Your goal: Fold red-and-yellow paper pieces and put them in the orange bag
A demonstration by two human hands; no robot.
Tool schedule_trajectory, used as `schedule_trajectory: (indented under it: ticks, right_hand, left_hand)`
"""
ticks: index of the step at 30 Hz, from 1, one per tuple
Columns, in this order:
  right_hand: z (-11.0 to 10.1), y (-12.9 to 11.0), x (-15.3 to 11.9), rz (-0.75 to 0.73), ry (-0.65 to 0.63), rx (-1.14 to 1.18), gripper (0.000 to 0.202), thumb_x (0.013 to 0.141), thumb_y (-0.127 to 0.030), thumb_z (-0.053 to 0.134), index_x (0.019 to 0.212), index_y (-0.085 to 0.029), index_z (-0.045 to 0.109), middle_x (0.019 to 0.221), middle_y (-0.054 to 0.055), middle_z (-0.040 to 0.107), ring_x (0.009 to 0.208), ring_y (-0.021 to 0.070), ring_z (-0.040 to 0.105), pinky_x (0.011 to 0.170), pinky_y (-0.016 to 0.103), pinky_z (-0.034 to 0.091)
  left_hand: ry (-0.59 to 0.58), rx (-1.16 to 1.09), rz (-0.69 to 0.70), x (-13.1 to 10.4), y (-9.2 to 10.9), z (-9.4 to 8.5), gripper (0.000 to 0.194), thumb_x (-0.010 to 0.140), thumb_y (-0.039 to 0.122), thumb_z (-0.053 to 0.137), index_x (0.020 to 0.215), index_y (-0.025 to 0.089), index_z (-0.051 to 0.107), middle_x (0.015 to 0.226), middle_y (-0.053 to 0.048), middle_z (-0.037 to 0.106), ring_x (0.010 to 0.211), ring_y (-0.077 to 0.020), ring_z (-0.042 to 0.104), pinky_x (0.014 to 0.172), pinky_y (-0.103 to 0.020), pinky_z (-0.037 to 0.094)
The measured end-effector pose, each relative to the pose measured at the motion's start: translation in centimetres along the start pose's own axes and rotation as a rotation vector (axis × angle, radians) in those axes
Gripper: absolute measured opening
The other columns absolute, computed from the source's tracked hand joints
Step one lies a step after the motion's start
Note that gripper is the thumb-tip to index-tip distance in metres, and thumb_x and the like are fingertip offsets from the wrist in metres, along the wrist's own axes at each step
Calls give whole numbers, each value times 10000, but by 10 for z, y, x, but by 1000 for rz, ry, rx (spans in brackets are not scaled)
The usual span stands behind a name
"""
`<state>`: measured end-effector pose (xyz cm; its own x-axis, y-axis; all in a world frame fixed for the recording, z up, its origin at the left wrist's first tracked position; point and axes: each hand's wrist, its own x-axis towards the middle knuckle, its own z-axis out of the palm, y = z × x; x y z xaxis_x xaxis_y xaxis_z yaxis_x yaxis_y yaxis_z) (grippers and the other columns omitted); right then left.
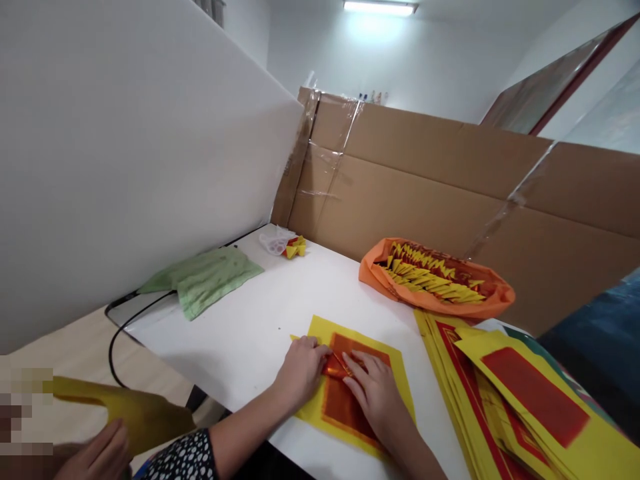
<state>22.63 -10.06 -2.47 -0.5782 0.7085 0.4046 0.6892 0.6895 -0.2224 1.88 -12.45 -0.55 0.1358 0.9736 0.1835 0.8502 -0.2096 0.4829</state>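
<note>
A yellow sheet of joss paper [313, 320] with a shiny red-orange foil rectangle lies flat on the white table, with both my hands over it. My left hand [301, 367] pinches the left side of a small folded piece of joss paper [336, 366], whose foil side faces up. From the right, my right hand [375, 387] holds the same piece, its bent fingers pressing along the fold. My thumbs and part of the piece are hidden under the fingers. A yellow tip shows just left of my left hand.
An orange bag [373, 273] of folded yellow-and-red pieces stands at the back right. Stacked joss paper [540, 393] lies on the right. A green cloth [215, 277] and a small plastic bag [276, 241] lie left. Another person's hand [103, 453] holds something yellow, lower left. Cardboard stands behind.
</note>
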Motion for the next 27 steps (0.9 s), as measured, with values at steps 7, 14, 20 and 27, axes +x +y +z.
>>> schedule_trajectory:
  ticks: [7, 14, 20, 27]
  right_hand:
    - [14, 0, -7, -60, 86, -145, 348, 988, -295, 421, 1278, -237, 605, 1238, 86, 649, 1068, 274, 596, 871, 438, 483]
    - [16, 3, -8, -37, 85, -123, 351, 987, -296, 418, 1276, -242, 610, 1253, 97, 642, 1075, 285, 606, 861, 453, 508]
    - [26, 7, -11, -71, 72, -38, 408, 995, -243, 393, 1384, -200, 507, 1386, 110, 544, 1255, 266, 518, 997, 445, 494]
    - [27, 11, -10, -61, 28, 18, 422, 1005, -251, 367, 1410, -196, 474, 1433, 103, 494, 1319, 247, 462, 1038, 432, 482]
  left_hand:
    - [29, 25, 21, 2, 0, 4, 297, 956, 192, 419, 995, 233, 710, 792, -51, 584, 731, -198, 552, 701, -324, 428]
    - [12, 48, 8, 4, -1, 7, 288, 950, 209, 429, 1003, 266, 706, 802, -47, 579, 734, -214, 547, 683, -333, 422]
    - [13, 52, 1, 4, -3, 10, 278, 950, 202, 439, 1033, 259, 698, 808, -46, 565, 757, -206, 539, 707, -333, 426]
    - [-10, 79, -8, 4, -2, 11, 274, 957, 204, 438, 1050, 259, 690, 846, -54, 585, 780, -217, 548, 722, -343, 433]
